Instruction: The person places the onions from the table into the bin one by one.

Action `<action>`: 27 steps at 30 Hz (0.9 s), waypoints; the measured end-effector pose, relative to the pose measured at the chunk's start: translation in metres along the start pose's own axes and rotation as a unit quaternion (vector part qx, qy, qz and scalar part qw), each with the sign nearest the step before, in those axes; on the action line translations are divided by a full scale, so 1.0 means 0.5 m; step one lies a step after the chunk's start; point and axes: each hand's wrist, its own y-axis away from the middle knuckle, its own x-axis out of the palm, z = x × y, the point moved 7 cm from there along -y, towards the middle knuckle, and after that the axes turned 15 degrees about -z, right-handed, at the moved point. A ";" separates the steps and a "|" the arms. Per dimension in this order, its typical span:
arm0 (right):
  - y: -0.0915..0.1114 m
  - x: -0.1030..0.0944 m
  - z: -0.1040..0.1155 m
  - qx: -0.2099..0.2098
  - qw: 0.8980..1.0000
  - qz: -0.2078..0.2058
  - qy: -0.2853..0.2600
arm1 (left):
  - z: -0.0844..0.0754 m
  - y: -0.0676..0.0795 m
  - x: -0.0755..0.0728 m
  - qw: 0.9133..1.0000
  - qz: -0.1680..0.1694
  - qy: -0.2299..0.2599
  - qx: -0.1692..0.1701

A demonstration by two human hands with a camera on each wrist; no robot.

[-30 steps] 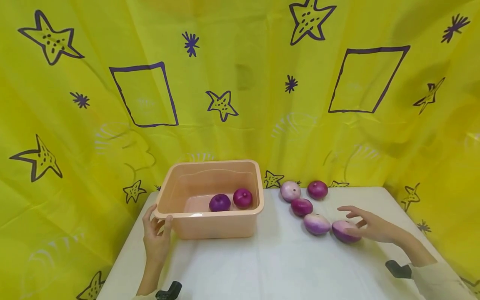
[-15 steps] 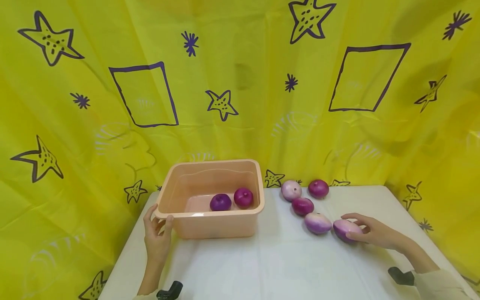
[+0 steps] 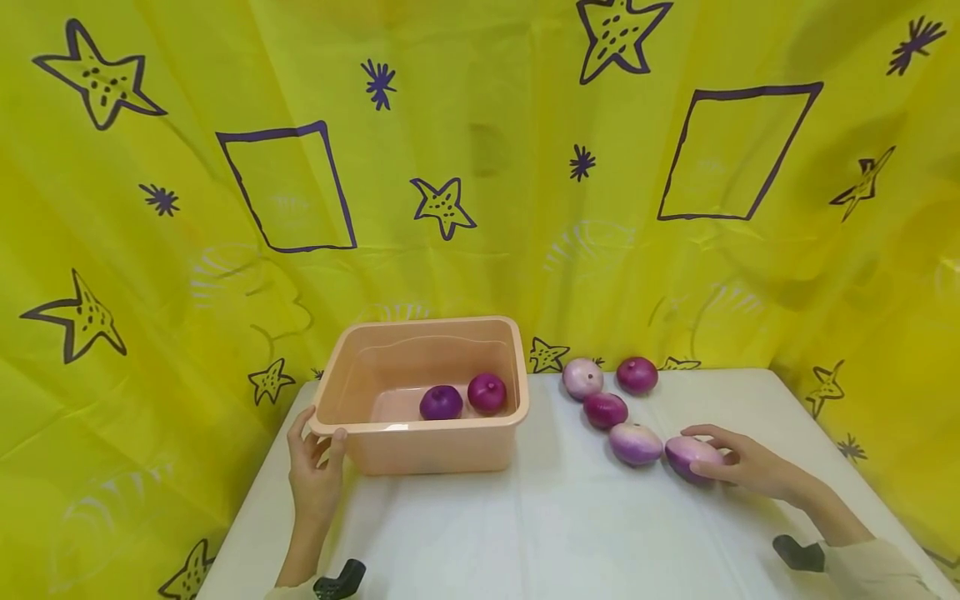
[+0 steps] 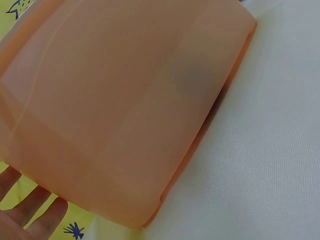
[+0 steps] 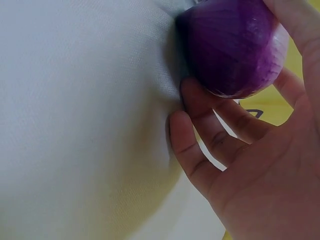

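My left hand holds the near left corner of a peach plastic tub, thumb on its front and fingers at its side. In the left wrist view, fingertips lie against the tub's wall. Inside the tub lie a dark purple onion and a magenta onion. My right hand grips a purple-and-white onion at the right of the table, fingers and thumb curled round it. In the right wrist view, this onion sits low at the white cloth, between thumb and fingers.
Beside the gripped onion lies another purple-and-white onion. Behind it are a magenta onion, a pale onion and a further magenta onion. A yellow patterned curtain hangs behind the white table.
My right hand has come down onto the rightmost onion and closed its fingers round it. The left hand and the tub have stayed in place.
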 end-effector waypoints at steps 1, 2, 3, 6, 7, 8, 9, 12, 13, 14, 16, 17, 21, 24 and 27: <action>-0.001 0.000 0.000 0.002 1.000 -0.002 0.003 | -0.001 0.000 0.000 1.000 0.000 0.000 0.000; -0.001 0.000 0.001 0.003 1.000 -0.004 0.004 | -0.001 0.000 -0.001 1.000 0.000 0.001 0.001; -0.002 -0.001 0.001 0.003 1.000 -0.006 0.006 | -0.002 -0.001 -0.001 1.000 0.000 0.003 0.001; -0.002 -0.002 0.000 0.002 1.000 -0.011 0.009 | -0.002 -0.001 -0.002 1.000 0.000 0.005 0.003; -0.002 -0.002 0.000 0.000 1.000 -0.012 0.009 | -0.001 -0.001 -0.002 1.000 0.000 0.005 0.003; -0.002 -0.002 0.000 -0.001 1.000 -0.013 0.009 | -0.001 -0.001 -0.002 1.000 0.000 0.005 0.002; -0.002 -0.002 -0.001 -0.002 1.000 -0.013 0.009 | 0.000 -0.001 -0.002 1.000 -0.001 0.004 0.001; -0.001 -0.001 -0.004 -0.002 1.000 -0.011 0.013 | 0.004 -0.001 -0.002 1.000 -0.001 0.002 -0.002; -0.001 -0.001 -0.005 -0.001 1.000 -0.010 0.012 | 0.004 -0.001 -0.002 1.000 -0.001 0.003 -0.003; -0.001 0.000 -0.007 -0.001 1.000 -0.008 0.010 | 0.004 -0.002 -0.002 1.000 -0.002 0.003 -0.003; -0.001 0.002 -0.009 0.002 1.000 -0.004 0.005 | 0.004 -0.002 -0.003 1.000 -0.003 0.004 -0.002; -0.001 0.002 -0.010 0.003 1.000 -0.001 0.001 | 0.004 -0.002 -0.003 1.000 -0.002 0.005 -0.002; -0.004 -0.001 -0.011 0.006 1.000 0.006 -0.009 | 0.002 -0.002 -0.003 1.000 -0.001 0.004 0.001; -0.007 -0.006 -0.004 0.004 1.000 0.016 -0.010 | 0.003 -0.001 -0.003 1.000 0.000 0.006 0.002; -0.012 -0.019 0.009 -0.003 1.000 0.020 0.001 | 0.007 -0.002 -0.004 1.000 -0.002 0.007 -0.003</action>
